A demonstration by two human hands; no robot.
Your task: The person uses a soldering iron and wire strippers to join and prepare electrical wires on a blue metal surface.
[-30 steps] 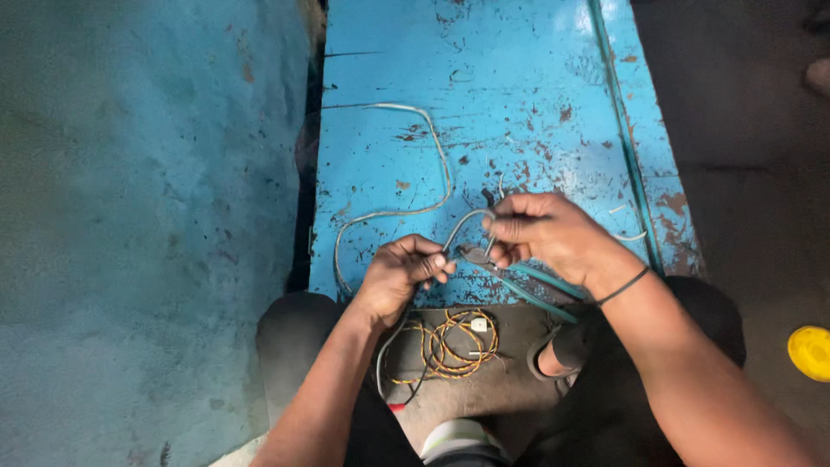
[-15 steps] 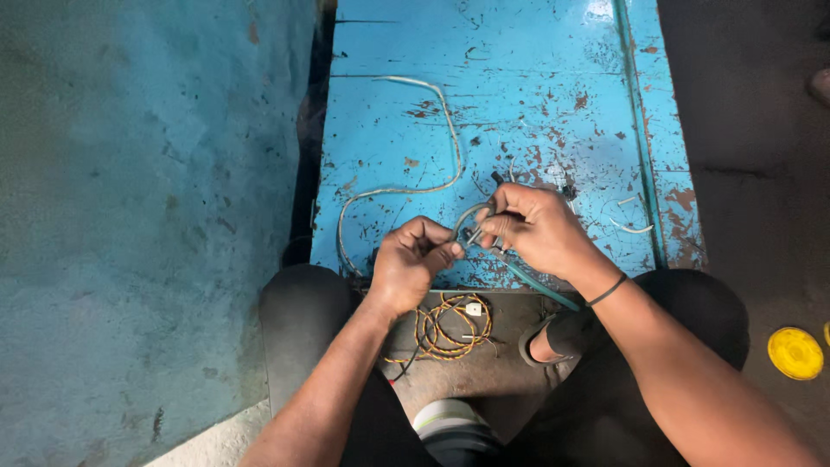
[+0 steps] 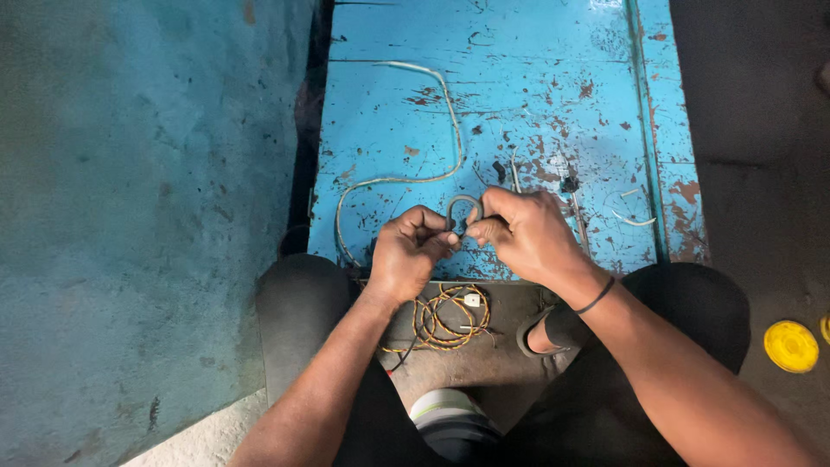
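Looking down from the head camera, the nearest items are the person's knees in dark trousers and, between them on the floor, a coil of yellow-and-dark wires (image 3: 445,316) with a small white connector (image 3: 472,300) at its right edge. A sandalled foot (image 3: 540,333) sits just right of the coil.

Above the coil, both hands meet at the near edge of a worn blue metal panel (image 3: 536,104). The left hand (image 3: 408,255) is curled closed, fingertips pinching one end of a short grey wire loop (image 3: 463,207). The right hand (image 3: 527,233), with a dark band at the wrist, pinches the loop's other end. The loop arches upward between the two hands, held just above the panel surface.

Further out, a long pale cable (image 3: 432,138) lies on the panel, curving from the left hand's side up toward the far left. Small wire offcuts (image 3: 635,220) lie right of the right hand. A yellow round lid (image 3: 790,346) rests on the dark floor at far right.
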